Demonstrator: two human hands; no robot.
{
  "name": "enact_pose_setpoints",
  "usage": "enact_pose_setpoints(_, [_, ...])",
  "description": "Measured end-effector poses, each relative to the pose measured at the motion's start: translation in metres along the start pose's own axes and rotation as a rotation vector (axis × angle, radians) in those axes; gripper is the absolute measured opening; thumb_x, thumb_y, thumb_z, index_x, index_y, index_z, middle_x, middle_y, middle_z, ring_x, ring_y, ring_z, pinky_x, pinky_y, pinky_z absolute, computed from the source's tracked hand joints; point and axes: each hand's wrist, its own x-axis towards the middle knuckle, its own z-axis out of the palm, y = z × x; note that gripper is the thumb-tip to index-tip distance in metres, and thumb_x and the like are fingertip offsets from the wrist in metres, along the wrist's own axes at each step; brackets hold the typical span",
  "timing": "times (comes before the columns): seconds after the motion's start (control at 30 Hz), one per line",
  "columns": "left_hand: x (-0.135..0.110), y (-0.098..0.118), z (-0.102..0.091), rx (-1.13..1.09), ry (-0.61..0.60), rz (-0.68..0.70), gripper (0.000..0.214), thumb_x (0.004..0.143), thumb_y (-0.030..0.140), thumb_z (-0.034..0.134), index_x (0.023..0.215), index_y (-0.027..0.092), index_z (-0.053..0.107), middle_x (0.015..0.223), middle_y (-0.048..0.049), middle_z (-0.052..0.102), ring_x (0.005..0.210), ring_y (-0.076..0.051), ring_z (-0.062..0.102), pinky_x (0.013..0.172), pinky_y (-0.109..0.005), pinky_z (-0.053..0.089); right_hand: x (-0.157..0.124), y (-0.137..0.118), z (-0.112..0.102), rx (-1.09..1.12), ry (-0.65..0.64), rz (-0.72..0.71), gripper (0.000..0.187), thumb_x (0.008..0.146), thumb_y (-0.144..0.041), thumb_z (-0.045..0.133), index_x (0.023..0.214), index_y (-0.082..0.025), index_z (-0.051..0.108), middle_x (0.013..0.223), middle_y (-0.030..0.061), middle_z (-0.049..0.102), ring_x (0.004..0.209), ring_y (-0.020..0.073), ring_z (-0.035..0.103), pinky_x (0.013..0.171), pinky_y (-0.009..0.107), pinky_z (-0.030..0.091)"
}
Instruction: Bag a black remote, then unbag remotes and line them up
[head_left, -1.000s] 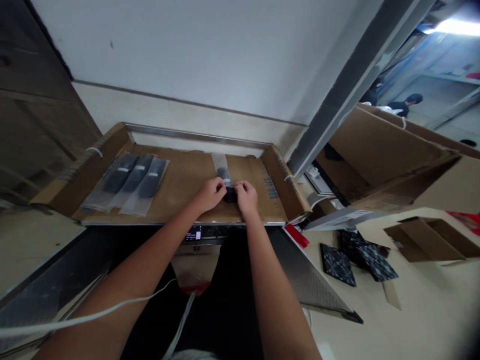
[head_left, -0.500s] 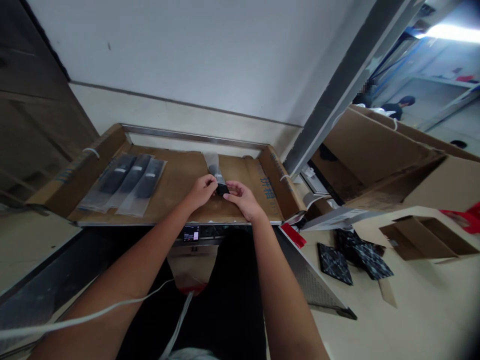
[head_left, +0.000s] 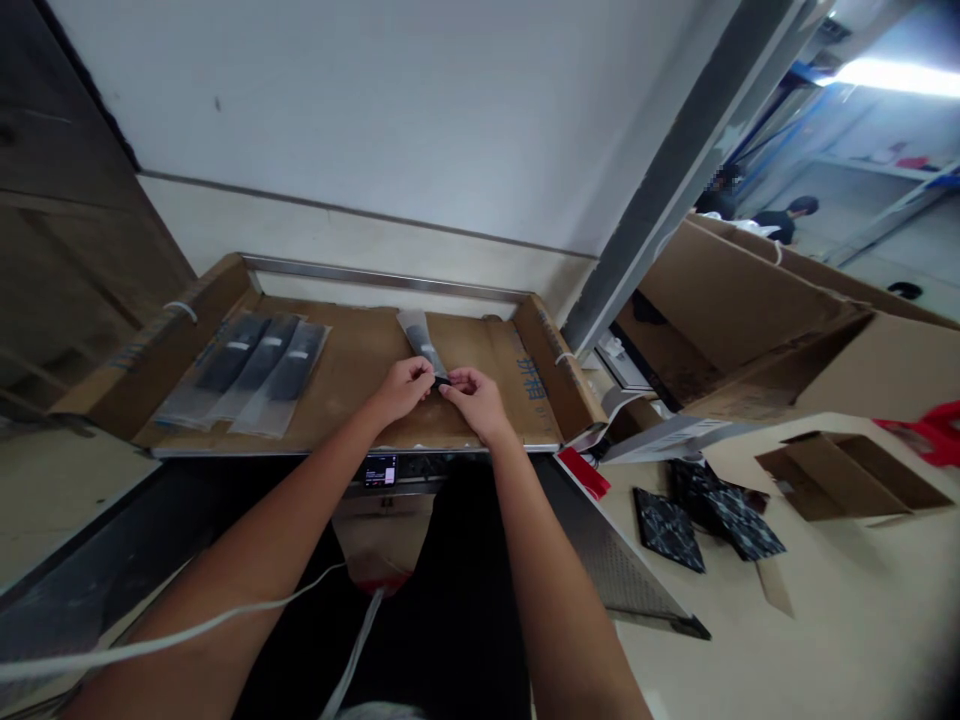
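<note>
A frosted clear plastic bag (head_left: 418,336) with a dark, folded item inside lies slanted in the middle of the cardboard-lined tray (head_left: 360,345). My left hand (head_left: 405,389) pinches the bag's near end with thumb and finger. Close beside it, my right hand (head_left: 475,402) is closed on the same end, at the right. A bit of black shows between the fingertips; the rest of that end is hidden by them. On the tray's left side rest three similar bags (head_left: 289,375), overlapping, each with a dark item and a pale band.
Cardboard walls (head_left: 559,365) edge the tray, and a wall (head_left: 405,120) stands behind. A phone (head_left: 380,470) sits under the front edge. At right are a large carton (head_left: 757,310), dark patterned packets (head_left: 667,530) on the floor and an open box (head_left: 847,475). People work far off.
My right hand has come a little left, closer to my left hand. Less of the black end shows between the fingers, and the bag's far end lies slightly more to the left.
</note>
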Motion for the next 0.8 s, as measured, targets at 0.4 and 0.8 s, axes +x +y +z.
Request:
enact_pose_setpoints(0.4, [-0.006,0.008,0.003,0.08,-0.172,0.043,0.011,0.075,0.021,0.049,0.065,0.018,0.05,0.053,0.0038,0.052,0.052,-0.01,0.048,0.055,-0.022,0.036,0.006,-0.012,0.017,-0.456,0.179,-0.026,0.008,0.072,-0.019,0.062,0.08,-0.02,0.064,0.073,0.0,0.066,0.068,0.0158,0.06,0.069,0.027,0.044])
enact_pose_setpoints(0.8, [-0.002,0.0,0.004,0.139,-0.012,0.17,0.015,0.082,0.03,0.058,0.076,0.018,0.055,0.069,0.0022,0.055,0.063,-0.011,0.049,0.061,-0.024,0.039,0.009,-0.009,0.019,-0.565,0.111,-0.09,0.023,0.072,-0.015,0.058,0.09,-0.023,0.071,0.087,0.0053,0.073,0.078,0.0211,0.063,0.077,0.032,0.045])
